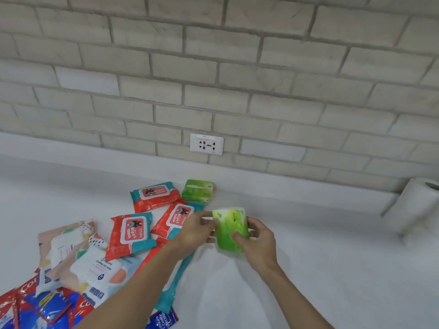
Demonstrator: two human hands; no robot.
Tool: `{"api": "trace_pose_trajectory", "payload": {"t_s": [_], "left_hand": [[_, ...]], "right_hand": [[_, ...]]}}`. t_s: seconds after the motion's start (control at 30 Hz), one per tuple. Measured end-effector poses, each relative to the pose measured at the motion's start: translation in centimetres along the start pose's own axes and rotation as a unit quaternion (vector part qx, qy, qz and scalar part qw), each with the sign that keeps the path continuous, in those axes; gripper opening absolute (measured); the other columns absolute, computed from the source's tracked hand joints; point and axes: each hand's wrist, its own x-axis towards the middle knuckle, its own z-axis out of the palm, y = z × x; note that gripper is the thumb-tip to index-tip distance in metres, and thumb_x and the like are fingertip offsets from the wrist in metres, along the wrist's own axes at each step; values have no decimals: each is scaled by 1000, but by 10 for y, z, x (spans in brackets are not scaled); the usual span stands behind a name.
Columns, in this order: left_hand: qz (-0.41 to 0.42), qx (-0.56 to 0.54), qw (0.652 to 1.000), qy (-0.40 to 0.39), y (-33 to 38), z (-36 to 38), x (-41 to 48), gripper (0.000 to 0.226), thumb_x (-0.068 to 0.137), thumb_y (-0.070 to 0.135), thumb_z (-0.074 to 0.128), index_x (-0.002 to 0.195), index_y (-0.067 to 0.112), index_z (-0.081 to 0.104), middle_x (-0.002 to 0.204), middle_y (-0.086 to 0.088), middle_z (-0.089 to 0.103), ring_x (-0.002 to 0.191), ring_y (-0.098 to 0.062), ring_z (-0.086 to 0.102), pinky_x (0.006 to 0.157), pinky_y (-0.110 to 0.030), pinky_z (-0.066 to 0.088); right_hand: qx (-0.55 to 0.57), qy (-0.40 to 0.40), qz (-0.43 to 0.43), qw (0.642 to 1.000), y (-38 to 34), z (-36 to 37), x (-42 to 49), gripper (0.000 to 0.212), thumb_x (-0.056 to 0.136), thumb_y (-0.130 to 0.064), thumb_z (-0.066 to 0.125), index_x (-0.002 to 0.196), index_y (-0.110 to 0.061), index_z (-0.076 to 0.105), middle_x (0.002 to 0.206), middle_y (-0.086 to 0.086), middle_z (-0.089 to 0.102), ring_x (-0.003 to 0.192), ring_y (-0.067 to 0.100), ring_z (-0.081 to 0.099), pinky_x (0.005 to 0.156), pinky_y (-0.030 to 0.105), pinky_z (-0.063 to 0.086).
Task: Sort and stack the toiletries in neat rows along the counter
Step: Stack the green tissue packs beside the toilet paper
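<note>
Both hands, left (198, 227) and right (257, 242), grip green tissue pack (229, 230) above white counter (308, 257). Second green pack (198, 191) placed near wall. Wipes packs (130, 233), toothpaste boxes (35, 307) lie jumbled left, unsorted. Task early.

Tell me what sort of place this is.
Probably a home kitchen or utility counter: a white countertop, a brick-look wall with a power socket, and a paper towel roll.

Pale brick wall (213, 67) w/ white socket (206, 144), white counter (320, 257) below, paper-towel roll (413, 205) at rt.
</note>
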Motion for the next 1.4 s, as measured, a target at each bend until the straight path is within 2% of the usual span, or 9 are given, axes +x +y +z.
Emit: {"api": "trace_pose_trajectory", "payload": {"t_s": [0.1,0.2,0.3,0.4,0.6,0.77,1.0,1.17,1.4], "left_hand": [[-91,-96,990,-55,11,12,4,39,99,40,48,115,6,58,110,-19,66,84,-37,72,82,-52,58],[-187,-187,955,-132,22,23,8,58,89,55,56,113,2,50,114,-32,62,90,-52,67,76,-54,58],[-187,-197,949,-159,27,41,10,61,82,46,70,113,-3,52,100,-31,69,90,-47,68,70,-47,58],[-146,-171,964,-138,26,57,15,40,83,20,72,112,-6,62,87,-23,72,81,-36,72,65,-38,58],[-100,-134,977,-129,25,89,21,23,92,10,62,104,-9,65,92,-19,74,80,-32,73,64,-36,58],[-81,-127,977,-153,31,121,26,22,95,11,59,111,-3,64,100,-18,73,86,-35,72,67,-37,59],[-72,-131,971,-186,33,180,39,23,96,12,57,117,2,63,107,-14,73,95,-36,70,80,-41,59],[-34,-80,989,-117,37,235,53,36,91,11,65,125,2,58,99,-16,74,73,-27,72,61,-31,58],[-7,-25,999,-42,45,311,79,41,80,16,77,114,3,58,91,-24,70,73,-35,69,64,-38,60]], "right_hand": [[-46,12,-67,997,0,-18,0,46,69,-8,82,96,-41,68,94,-21,70,82,4,60,68,13,47],[-156,21,-165,974,3,-37,0,51,67,-3,78,102,-39,69,101,-23,66,96,4,54,82,21,47],[-282,29,-278,918,5,-56,0,51,63,-7,77,108,-31,70,107,-15,62,100,11,47,88,28,42],[-330,25,-319,888,7,-72,-1,53,62,-7,79,110,-28,70,109,-10,60,102,13,43,88,30,44],[-200,31,-166,965,25,-111,-5,60,69,-37,84,120,-45,54,123,-28,38,114,-2,41,91,10,39],[7,31,8,999,37,-143,0,59,72,-26,85,119,-41,53,123,-11,49,89,16,67,73,27,57],[47,90,30,994,46,-190,16,35,79,-13,80,108,-27,65,116,-2,66,82,17,70,72,25,54],[58,127,30,990,57,-229,28,31,80,-8,78,102,-26,67,114,3,67,86,20,71,72,24,53],[47,180,22,982,70,-282,54,28,83,-9,76,103,-24,64,114,-3,65,91,12,69,66,15,51]]}}
